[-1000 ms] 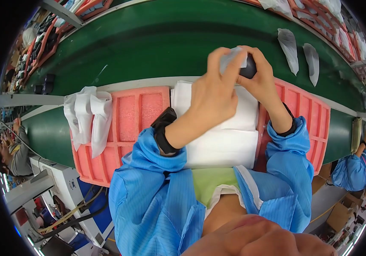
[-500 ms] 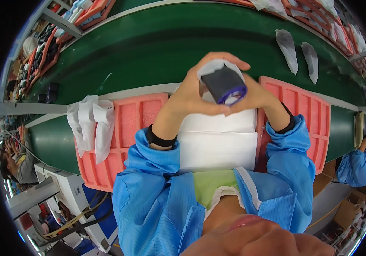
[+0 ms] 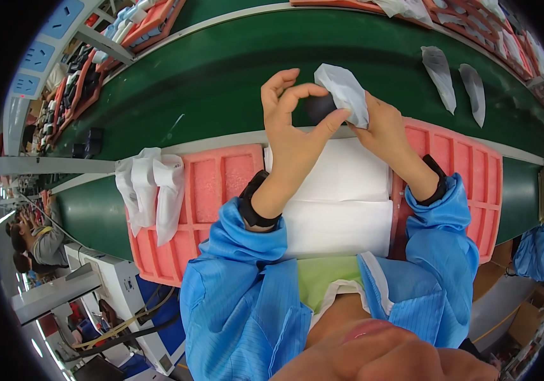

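Above the far edge of the white sheets [image 3: 338, 225], my two hands hold a dark, rounded object [image 3: 318, 110] partly inside a thin white bag [image 3: 345, 92]. My left hand [image 3: 290, 124] has its thumb and index finger curved around the dark end, its other fingers raised apart. Closed around the bag's right side is my right hand [image 3: 383, 130]; most of its fingers are hidden behind it. The far end of the dark object is covered by the bag.
Pink compartment trays [image 3: 224, 174] flank the white sheets, with several white bagged pieces [image 3: 158, 184] on the left one. Two filled translucent bags [image 3: 439, 79] lie on the green belt [image 3: 221, 82] at far right. Small dark parts [image 3: 88, 145] sit at left.
The dark object has turned, its purple-rimmed end no longer in view, and the white bag now stands up around it. My left hand has shifted its grip, with some fingers lifted.
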Demonstrator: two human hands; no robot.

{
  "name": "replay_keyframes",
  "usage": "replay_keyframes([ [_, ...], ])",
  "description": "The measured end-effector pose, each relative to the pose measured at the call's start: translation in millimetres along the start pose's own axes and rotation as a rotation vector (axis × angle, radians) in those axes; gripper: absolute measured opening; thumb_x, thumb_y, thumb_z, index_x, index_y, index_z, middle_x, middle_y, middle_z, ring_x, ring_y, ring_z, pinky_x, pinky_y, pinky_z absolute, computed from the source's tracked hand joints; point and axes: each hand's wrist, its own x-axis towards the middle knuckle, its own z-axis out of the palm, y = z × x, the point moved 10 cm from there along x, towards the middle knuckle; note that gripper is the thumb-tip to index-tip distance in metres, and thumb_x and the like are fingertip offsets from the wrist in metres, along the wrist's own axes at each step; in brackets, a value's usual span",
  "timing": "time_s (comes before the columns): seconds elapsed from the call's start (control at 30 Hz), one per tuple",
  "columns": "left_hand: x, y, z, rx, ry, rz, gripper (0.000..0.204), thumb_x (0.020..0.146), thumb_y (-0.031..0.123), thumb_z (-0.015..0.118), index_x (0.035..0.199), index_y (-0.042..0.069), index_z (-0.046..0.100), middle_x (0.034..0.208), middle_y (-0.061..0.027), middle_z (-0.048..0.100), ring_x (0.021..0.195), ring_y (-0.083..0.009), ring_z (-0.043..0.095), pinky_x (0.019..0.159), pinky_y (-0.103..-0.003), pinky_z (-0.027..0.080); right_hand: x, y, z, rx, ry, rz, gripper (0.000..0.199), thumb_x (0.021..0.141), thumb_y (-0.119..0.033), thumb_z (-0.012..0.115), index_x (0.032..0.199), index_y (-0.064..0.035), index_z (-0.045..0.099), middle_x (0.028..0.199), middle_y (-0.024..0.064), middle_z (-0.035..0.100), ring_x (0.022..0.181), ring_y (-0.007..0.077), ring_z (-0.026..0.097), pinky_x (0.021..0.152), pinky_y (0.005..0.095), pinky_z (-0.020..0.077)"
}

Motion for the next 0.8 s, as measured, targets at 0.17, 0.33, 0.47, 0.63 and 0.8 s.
replay_keyframes([
  [0.17,-6,17,-4,0.206,0.055,0.154,0.019,0.069,0.018,0.081,0.082,0.013,0.067,0.117,-0.0065,0.050,0.107,-0.0244,0.048,0.087,-0.040,0.039,1,-3,3,-0.026,0.004,0.028,0.037,0.071,-0.011,0.072,0.097,0.0011,0.049,0.085,0.0200,0.062,0.073,0.0411,0.061,0.060,0.0463,0.0466],
  [0.33,-6,2,3,0.250,-0.009,0.088,0.019,0.074,0.020,0.080,0.084,0.010,0.067,0.107,-0.0036,0.054,0.100,-0.0185,0.050,0.082,-0.034,0.040,2,20,5,0.119,-0.010,0.159,0.046,0.073,-0.011,0.071,0.113,-0.0010,0.051,0.088,0.0198,0.065,0.080,0.0397,0.063,0.065,0.0420,0.0491],
  [0.47,-10,-64,14,-0.591,-0.088,-0.610,0.023,0.080,0.024,0.077,0.087,0.005,0.066,0.095,-0.0010,0.057,0.088,-0.0116,0.052,0.073,-0.025,0.039,2,23,9,0.164,-0.047,0.183,0.051,0.073,-0.009,0.070,0.120,-0.0009,0.052,0.089,0.0203,0.065,0.083,0.0397,0.063,0.069,0.0393,0.0502],
  [0.63,-3,-67,11,-0.548,-0.065,-0.641,0.026,0.084,0.024,0.074,0.091,0.000,0.064,0.086,0.0004,0.058,0.080,-0.0072,0.052,0.067,-0.021,0.038,1,14,4,0.010,-0.057,0.100,0.046,0.071,-0.004,0.067,0.114,-0.0006,0.052,0.086,0.0207,0.063,0.080,0.0412,0.062,0.068,0.0416,0.0492],
  [0.8,1,-60,11,-0.468,-0.131,-0.534,0.022,0.088,0.023,0.069,0.094,0.002,0.064,0.084,0.0009,0.058,0.075,-0.0062,0.049,0.065,-0.021,0.038,0,-6,6,-0.097,-0.104,0.031,0.043,0.068,-0.001,0.064,0.108,-0.0010,0.051,0.083,0.0199,0.061,0.077,0.0414,0.060,0.065,0.0443,0.0476],
])
